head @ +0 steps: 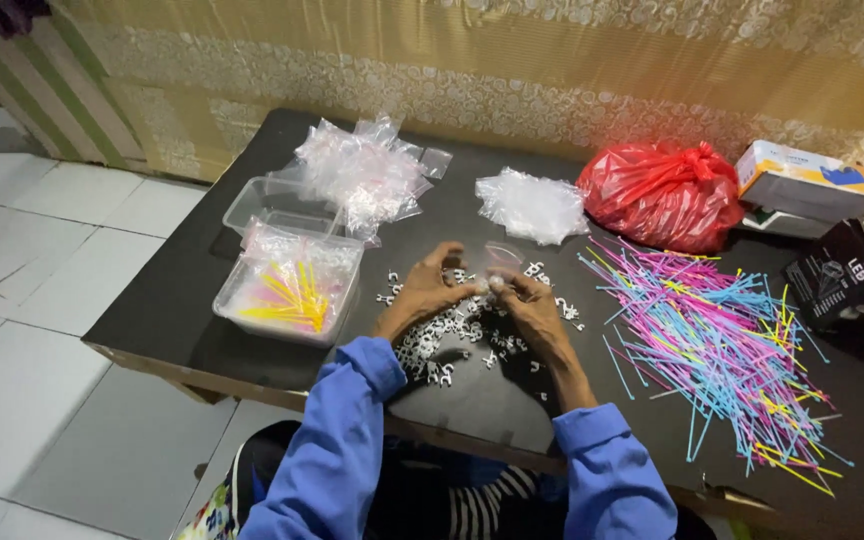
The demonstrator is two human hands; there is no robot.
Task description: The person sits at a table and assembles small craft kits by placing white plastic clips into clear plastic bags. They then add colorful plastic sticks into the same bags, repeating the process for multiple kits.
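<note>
My left hand [430, 290] and my right hand [530, 305] meet over the middle of a black table [182, 310]. Between their fingertips they pinch a small clear plastic bag [501, 257], held just above a scatter of small white plastic pieces [449, 338]. The right fingertips press a white piece at the bag's lower edge. Both arms wear blue sleeves. Right of my hands lies a wide spread of thin coloured plastic sticks [722, 350] in pink, blue and yellow.
A clear tub [287, 290] with bagged yellow and pink sticks stands at the left, a second tub behind it. A heap of small clear bags [362, 170], a white bag bundle [532, 205], a red plastic bag [664, 195] and boxes [807, 180] line the back.
</note>
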